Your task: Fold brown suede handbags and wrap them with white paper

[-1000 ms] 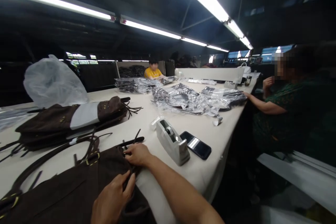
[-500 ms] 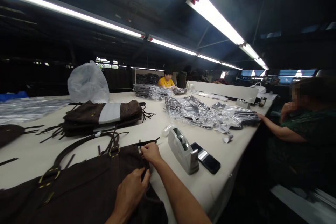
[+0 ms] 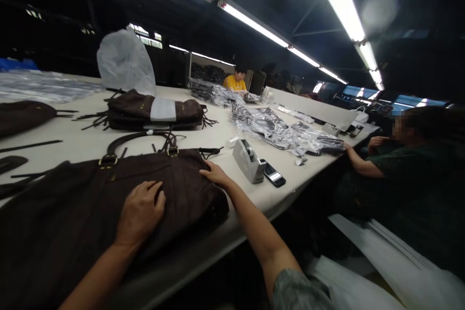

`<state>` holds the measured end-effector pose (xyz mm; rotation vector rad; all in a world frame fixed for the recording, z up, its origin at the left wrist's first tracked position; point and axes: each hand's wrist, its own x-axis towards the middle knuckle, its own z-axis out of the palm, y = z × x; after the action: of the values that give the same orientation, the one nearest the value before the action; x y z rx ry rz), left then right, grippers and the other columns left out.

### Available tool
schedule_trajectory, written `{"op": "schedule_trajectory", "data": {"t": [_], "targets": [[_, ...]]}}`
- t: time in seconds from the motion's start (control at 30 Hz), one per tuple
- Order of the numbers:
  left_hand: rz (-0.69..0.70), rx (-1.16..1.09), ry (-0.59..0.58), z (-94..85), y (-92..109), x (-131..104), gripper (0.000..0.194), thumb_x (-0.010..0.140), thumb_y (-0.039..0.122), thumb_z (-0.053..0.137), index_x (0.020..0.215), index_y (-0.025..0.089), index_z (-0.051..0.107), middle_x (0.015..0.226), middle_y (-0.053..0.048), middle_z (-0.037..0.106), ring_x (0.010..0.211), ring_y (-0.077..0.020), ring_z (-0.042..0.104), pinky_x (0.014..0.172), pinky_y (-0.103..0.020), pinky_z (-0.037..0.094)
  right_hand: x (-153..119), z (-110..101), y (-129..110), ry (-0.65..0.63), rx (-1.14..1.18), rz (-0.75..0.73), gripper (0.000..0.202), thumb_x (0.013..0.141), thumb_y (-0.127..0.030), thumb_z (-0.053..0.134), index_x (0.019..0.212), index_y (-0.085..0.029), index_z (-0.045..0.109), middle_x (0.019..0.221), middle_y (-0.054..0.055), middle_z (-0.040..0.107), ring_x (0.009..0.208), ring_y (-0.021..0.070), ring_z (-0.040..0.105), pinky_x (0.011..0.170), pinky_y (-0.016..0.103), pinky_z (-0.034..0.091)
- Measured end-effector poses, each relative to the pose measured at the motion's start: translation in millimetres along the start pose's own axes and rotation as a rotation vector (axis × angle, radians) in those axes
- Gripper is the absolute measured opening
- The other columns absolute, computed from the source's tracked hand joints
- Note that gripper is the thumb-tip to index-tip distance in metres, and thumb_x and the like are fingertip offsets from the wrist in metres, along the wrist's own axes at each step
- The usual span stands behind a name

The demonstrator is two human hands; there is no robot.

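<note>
My left hand (image 3: pixel 141 210) rests on the brown bag (image 3: pixel 181 174), fingers loosely bent, gripping nothing. Right hand (image 3: pixel 216 174) touches its top corner, fingers part-curled; can't tell if pinching. Bag under my fingers: soft, matte, no wrap visible. Beyond them, folded bag (image 3: pixel 127 109) has a smooth pale band (image 3: pixel 163 109). Farther out, bundles (image 3: pixel 261 126) sit in crinkly, glossy plastic. Tape dispenser (image 3: pixel 247 161) right of right fingers.

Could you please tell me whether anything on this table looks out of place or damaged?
Perhaps one thing: a small crumpled white scrap lies loose beside the wrapped bags, looking like litter. I see no spill or clear damage.
</note>
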<state>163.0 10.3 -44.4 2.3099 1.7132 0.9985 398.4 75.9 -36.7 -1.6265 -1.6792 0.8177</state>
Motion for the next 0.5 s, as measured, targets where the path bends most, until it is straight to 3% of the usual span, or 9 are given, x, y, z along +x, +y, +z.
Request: {"op": "schedule_trajectory", "data": {"t": [0.1,0.17,0.23,0.33,0.4,0.5], "targets": [[0.039,-0.008,-0.037,-10.6,-16.4,-20.6,0.061,0.091,0.042,0.030,0.128,0.001,0.059,0.132,-0.022,0.058,0.127,-0.0312,0.051,0.116,-0.044,0.036,-12.0,-10.0,-4.8,-0.051,-0.024,-0.095,0.083,0.079,-0.018,0.073,0.153,-0.019,0.035,0.154,0.010,0.042,0.140,0.0192,0.043,0.116,0.031,0.034],[0.050,-0.012,-0.040,-13.3,-19.4,-28.3,0.060,0.091,0.041,0.031,0.130,0.003,0.057,0.134,-0.019,0.058,0.126,-0.0288,0.052,0.116,-0.042,0.037,-21.4,-18.4,-14.3,-0.086,-0.083,-0.245,0.089,0.077,-0.019,0.076,0.154,-0.018,0.033,0.158,0.012,0.037,0.145,0.0201,0.036,0.119,0.034,0.029],[0.049,-0.010,-0.037,-14.8,-19.0,-32.0,0.058,0.091,0.040,0.033,0.131,0.005,0.057,0.135,-0.017,0.058,0.126,-0.0280,0.052,0.115,-0.042,0.038,-31.6,-28.0,-29.8,-0.160,-0.141,-0.398,0.068,0.080,-0.020,0.075,0.144,-0.019,0.051,0.153,0.010,0.044,0.145,0.0203,0.036,0.121,0.036,0.027],[0.046,-0.009,-0.043,-16.2,-17.7,-33.3,0.056,0.092,0.039,0.034,0.130,0.007,0.058,0.134,-0.015,0.059,0.126,-0.0276,0.053,0.115,-0.043,0.039,-48.9,-41.8,-57.9,-0.317,-0.144,-0.503,0.025,0.091,-0.024,0.063,0.114,-0.021,0.073,0.135,0.006,0.064,0.140,0.0203,0.044,0.120,0.039,0.027],[0.047,-0.006,-0.048,-16.6,-17.5,-32.6,0.056,0.092,0.039,0.034,0.130,0.007,0.058,0.134,-0.015,0.059,0.126,-0.0277,0.053,0.115,-0.043,0.039,-62.2,-47.9,-71.3,-0.418,-0.140,-0.501,0.023,0.096,-0.031,0.058,0.109,-0.024,0.076,0.123,0.001,0.071,0.133,0.0208,0.053,0.118,0.040,0.031],[0.031,-0.006,-0.059,-17.9,-18.4,-29.9,0.056,0.092,0.041,0.033,0.130,0.009,0.058,0.135,-0.013,0.059,0.126,-0.0262,0.053,0.114,-0.041,0.039,-84.8,-47.9,-68.5,-0.544,-0.225,-0.473,0.027,0.086,-0.039,0.071,0.110,-0.027,0.076,0.119,-0.003,0.072,0.125,0.0221,0.060,0.116,0.038,0.034]]}}
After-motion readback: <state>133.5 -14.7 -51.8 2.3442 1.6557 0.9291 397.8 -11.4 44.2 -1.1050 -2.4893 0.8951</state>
